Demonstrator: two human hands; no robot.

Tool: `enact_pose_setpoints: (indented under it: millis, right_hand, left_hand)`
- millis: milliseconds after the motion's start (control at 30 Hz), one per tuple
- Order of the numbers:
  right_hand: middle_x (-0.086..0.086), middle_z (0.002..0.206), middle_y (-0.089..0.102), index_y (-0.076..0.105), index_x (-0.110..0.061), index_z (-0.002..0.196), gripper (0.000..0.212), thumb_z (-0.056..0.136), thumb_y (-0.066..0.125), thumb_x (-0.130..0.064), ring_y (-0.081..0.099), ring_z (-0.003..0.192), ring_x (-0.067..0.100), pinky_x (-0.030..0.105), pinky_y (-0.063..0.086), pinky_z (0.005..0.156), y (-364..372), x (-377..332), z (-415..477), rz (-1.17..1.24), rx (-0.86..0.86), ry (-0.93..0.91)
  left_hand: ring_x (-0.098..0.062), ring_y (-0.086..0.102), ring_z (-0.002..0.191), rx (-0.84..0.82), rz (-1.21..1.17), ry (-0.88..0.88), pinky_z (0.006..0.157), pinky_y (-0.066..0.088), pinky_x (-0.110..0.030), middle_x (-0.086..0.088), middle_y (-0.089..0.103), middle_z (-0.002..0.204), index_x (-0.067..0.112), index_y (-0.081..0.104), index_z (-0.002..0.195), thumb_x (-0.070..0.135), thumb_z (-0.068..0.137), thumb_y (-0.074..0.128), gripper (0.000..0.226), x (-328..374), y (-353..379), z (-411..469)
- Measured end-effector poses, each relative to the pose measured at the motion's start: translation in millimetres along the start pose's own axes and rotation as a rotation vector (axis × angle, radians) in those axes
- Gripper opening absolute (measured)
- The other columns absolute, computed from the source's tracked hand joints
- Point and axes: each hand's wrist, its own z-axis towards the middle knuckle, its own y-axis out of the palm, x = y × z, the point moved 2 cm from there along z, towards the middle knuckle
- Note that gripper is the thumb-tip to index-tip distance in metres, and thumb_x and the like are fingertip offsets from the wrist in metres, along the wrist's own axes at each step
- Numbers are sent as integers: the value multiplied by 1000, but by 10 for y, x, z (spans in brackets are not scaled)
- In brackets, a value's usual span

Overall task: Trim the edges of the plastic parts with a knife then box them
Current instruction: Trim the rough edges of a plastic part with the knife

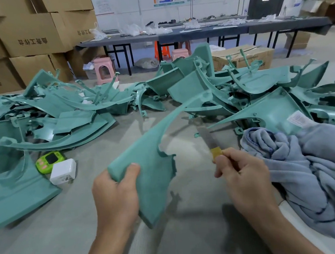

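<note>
Firmly, the left hand [115, 193] gripped the near end of a teal plastic part [152, 170], thumb curled over its top face and fingers wrapped beneath. The part was held above the near middle of the grey work surface [40, 245], its long thin tip pointing toward the far edge and its right edge ragged with flash. Just beside it, the right hand [245, 176] was closed round the yellowish handle of a knife [209, 141]. The blade pointed up and away, close to the ragged edge; whether it touched could not be told.

A crumpled blue towel [312, 162] lay near the right hand, toward the right edge. A green timer [49, 161] and a white block [63, 171] lay side by side toward the left. More teal parts were heaped across the far left [56, 110] and far right [252, 88]. An open carton [244, 56] stood beyond the far edge, with stacked cardboard boxes [26, 34] at the far left corner.
</note>
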Motion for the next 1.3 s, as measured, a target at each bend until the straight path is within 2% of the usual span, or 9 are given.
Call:
enact_pose_setpoints:
  millis: [100,200,367,467,633,800,933,1133,1300]
  right_hand:
    - [-13,56,53,64,-37,75,23,95,68,-27,44,50,5,13,32,47,49,-12,-30,-8,-69,-74]
    - [-9,67,64,67,-47,97,17,95,71,-31,55,61,11,27,46,56,64,5,-15,-88,-110,-126]
    - [-12,60,58,71,-35,96,5,95,70,-30,53,61,14,35,43,56,17,45,35,-250,-127,-138]
    - [-8,56,55,72,-23,86,14,97,66,-30,55,62,33,32,37,57,-104,80,109,-417,102,-66]
    - [-14,52,36,55,-17,66,33,99,52,-22,37,62,9,25,16,52,-401,60,192,-410,457,-19]
    - [-11,61,60,76,-28,85,10,93,70,-26,50,54,8,15,35,47,-142,19,45,-119,32,-160]
    - [-12,61,62,74,-27,88,5,92,73,-29,53,54,9,19,39,47,14,-5,-5,-230,-225,-215]
    - [-14,55,52,67,-31,79,16,94,68,-35,55,64,20,33,35,61,-4,65,54,-441,-94,-145]
    - [-14,62,60,70,-28,79,14,93,68,-28,52,56,9,21,39,52,-51,94,109,-123,-84,-136]
  left_hand:
    - [-17,67,58,-124,-161,-199,46,50,-23,-3,74,68,17,77,73,12,84,69,14,7,78,-41]
    - [-32,74,65,-344,-288,-439,53,58,-34,-22,76,83,8,79,76,2,88,61,22,59,123,-110]
    - [-35,72,59,-453,-353,-550,48,57,-36,-29,74,83,1,78,75,-1,88,58,25,84,138,-147]
    - [-35,71,58,-422,-359,-580,47,58,-38,-29,73,83,-3,75,81,-2,88,56,20,72,132,-115]
    - [-39,71,67,-406,-319,-626,61,59,-44,-31,73,91,-6,72,97,4,87,57,21,33,55,-27]
    - [-36,72,61,-344,-289,-630,50,58,-39,-28,74,85,-4,71,95,3,87,58,17,8,61,-19]
    - [-38,72,62,-378,-262,-595,51,59,-40,-29,74,86,-5,73,90,0,87,59,16,9,56,-35]
    - [-36,73,63,-426,-287,-604,50,60,-40,-28,74,88,-5,72,93,-1,88,56,16,44,87,-29]
    - [-38,72,64,-434,-255,-598,55,60,-43,-31,73,88,-5,74,89,1,85,58,17,11,22,17]
